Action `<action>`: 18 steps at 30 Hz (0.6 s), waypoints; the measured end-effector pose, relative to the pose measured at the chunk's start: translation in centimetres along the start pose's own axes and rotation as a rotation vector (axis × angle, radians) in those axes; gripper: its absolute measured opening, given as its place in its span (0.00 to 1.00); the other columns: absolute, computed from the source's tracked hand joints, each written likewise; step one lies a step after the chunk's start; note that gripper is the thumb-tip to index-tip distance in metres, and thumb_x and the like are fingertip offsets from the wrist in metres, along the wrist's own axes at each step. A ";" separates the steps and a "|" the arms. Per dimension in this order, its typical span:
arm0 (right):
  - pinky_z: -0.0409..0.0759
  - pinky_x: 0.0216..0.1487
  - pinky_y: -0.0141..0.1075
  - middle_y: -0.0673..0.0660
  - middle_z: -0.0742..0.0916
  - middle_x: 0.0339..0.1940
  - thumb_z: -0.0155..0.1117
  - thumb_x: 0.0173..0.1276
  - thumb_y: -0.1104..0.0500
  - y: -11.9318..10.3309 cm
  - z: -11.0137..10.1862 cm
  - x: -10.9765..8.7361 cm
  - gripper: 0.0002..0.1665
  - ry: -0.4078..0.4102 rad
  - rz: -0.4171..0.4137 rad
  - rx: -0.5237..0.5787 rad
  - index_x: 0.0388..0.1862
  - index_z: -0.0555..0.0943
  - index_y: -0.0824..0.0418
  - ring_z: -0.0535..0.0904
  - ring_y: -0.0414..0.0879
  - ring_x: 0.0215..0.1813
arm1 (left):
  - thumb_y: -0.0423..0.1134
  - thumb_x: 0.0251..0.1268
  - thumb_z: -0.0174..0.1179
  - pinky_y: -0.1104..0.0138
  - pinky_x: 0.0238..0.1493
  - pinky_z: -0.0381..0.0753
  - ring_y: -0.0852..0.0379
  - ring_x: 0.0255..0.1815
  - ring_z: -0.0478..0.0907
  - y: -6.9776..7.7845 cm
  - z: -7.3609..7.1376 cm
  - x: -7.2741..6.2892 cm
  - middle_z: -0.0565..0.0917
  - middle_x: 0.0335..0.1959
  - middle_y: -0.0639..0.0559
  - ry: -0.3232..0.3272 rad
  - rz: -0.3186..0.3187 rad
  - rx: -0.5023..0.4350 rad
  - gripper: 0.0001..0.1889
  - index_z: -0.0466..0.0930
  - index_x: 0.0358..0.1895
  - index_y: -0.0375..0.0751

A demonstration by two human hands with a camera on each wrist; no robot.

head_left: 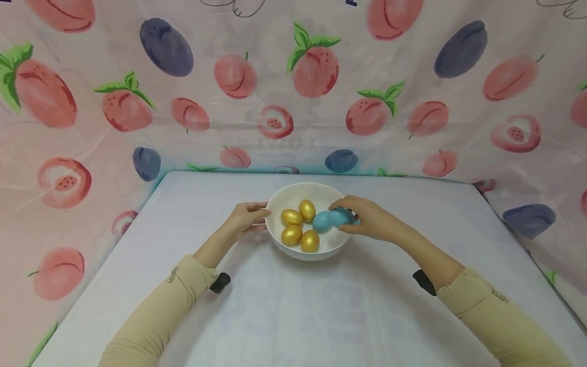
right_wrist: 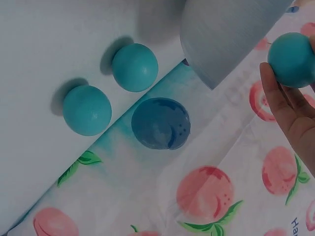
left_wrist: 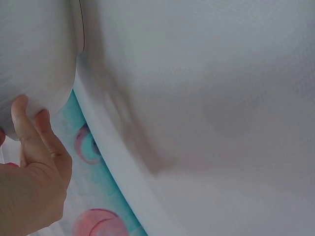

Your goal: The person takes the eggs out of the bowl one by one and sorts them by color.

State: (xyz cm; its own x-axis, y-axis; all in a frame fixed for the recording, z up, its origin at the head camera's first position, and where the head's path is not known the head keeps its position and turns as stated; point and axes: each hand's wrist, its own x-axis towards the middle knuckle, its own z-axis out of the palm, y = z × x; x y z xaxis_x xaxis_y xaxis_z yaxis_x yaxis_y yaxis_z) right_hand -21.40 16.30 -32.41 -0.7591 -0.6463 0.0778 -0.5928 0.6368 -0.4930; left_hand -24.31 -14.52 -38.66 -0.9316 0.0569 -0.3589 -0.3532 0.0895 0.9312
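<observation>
A white bowl (head_left: pixel 285 200) stands on the table with several gold eggs (head_left: pixel 291 235) and a blue egg (head_left: pixel 321 221) inside. At its left side my left hand (head_left: pixel 245 218) grips the rim; in the left wrist view the fingertips (left_wrist: pixel 20 105) touch the outer wall of the bowl (left_wrist: pixel 37 54). Over the bowl's right part, my right hand (head_left: pixel 373 219) holds another blue egg (head_left: pixel 341 217) between thumb and fingers. That held egg also shows at the right edge of the right wrist view, where the hand (right_wrist: pixel 298 120) is partly cut off.
Two more blue eggs (right_wrist: pixel 135 67) lie on the table in the right wrist view; the right hand mostly hides that spot in the head view. A white cloth (head_left: pixel 293 311) covers the table. A fruit-print curtain (head_left: pixel 316 112) hangs behind and at the sides.
</observation>
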 end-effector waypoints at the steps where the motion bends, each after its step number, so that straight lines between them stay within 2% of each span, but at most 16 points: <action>1: 0.85 0.49 0.42 0.58 0.81 0.51 0.69 0.59 0.61 0.0 0.0 -0.2 0.25 0.005 0.006 0.001 0.56 0.76 0.60 0.76 0.51 0.49 | 0.33 0.63 0.59 0.69 0.38 0.88 0.62 0.32 0.82 0.0 0.0 0.0 0.75 0.59 0.36 -0.001 -0.002 -0.003 0.25 0.69 0.64 0.34; 15: 0.86 0.43 0.42 0.59 0.83 0.49 0.70 0.57 0.64 0.9 -0.1 -2.3 0.27 0.090 0.016 0.007 0.56 0.76 0.63 0.77 0.50 0.47 | 0.32 0.62 0.59 0.69 0.37 0.88 0.63 0.30 0.81 0.0 -0.2 0.1 0.77 0.56 0.39 -0.003 -0.006 -0.004 0.25 0.69 0.64 0.34; 18: 0.86 0.44 0.43 0.59 0.83 0.49 0.70 0.57 0.63 1.1 -0.3 -2.9 0.27 0.093 0.041 -0.003 0.57 0.76 0.63 0.77 0.50 0.47 | 0.32 0.62 0.59 0.70 0.36 0.88 0.63 0.29 0.81 0.1 -0.1 0.2 0.77 0.54 0.40 -0.006 -0.005 -0.011 0.26 0.69 0.64 0.34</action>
State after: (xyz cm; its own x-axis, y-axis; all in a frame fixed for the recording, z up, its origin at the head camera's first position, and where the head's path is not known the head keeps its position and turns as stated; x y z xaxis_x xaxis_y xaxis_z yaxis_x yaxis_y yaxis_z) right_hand -19.95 18.97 -32.95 -0.8044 -0.5779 0.1374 -0.5611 0.6633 -0.4952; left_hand -24.49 -14.60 -38.65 -0.9295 0.0620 -0.3637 -0.3586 0.0791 0.9301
